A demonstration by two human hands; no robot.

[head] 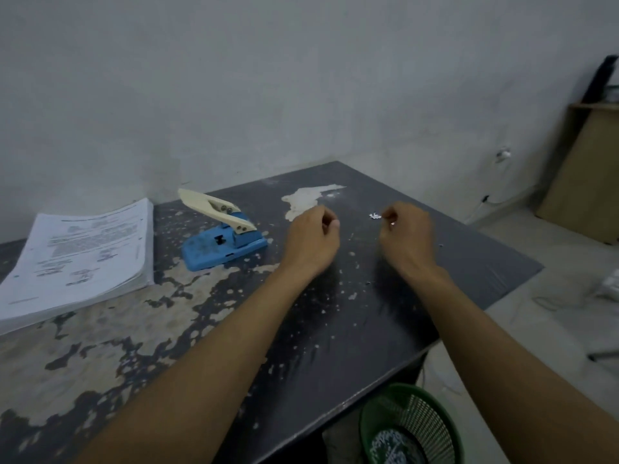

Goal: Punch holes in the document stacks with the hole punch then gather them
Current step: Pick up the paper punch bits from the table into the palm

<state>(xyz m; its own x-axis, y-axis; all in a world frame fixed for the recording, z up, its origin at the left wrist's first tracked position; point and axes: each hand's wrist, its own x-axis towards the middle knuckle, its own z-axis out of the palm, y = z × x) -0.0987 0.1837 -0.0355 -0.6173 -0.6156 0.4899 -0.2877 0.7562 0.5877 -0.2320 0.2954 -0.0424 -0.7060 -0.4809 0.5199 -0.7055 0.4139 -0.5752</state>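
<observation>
I see the table [335, 346] with a dark, badly worn top, pale patches showing through on its left and near parts. The document stack [80, 259] lies flat at the far left of the table, printed side up, its near-left corner running out of view. The hole punch [222, 234], blue base with a cream lever raised and tilted toward the far left, stands just right of the stack, apart from it.

Both forearms reach from the near edge over the right half of the table. The left hand [313, 241] is right of the hole punch and not touching it; its fingers are curled narrow toward the palm, and I cannot tell whether they hold anything. The right hand [407, 241] is well right of the left hand, fingers likewise curled in, with the thumb and forefinger pinched close together. A few small white paper bits [375, 216] lie on the table just beside its fingertips.

A green mesh waste basket [410, 426] stands on the floor below the near right table edge.
</observation>
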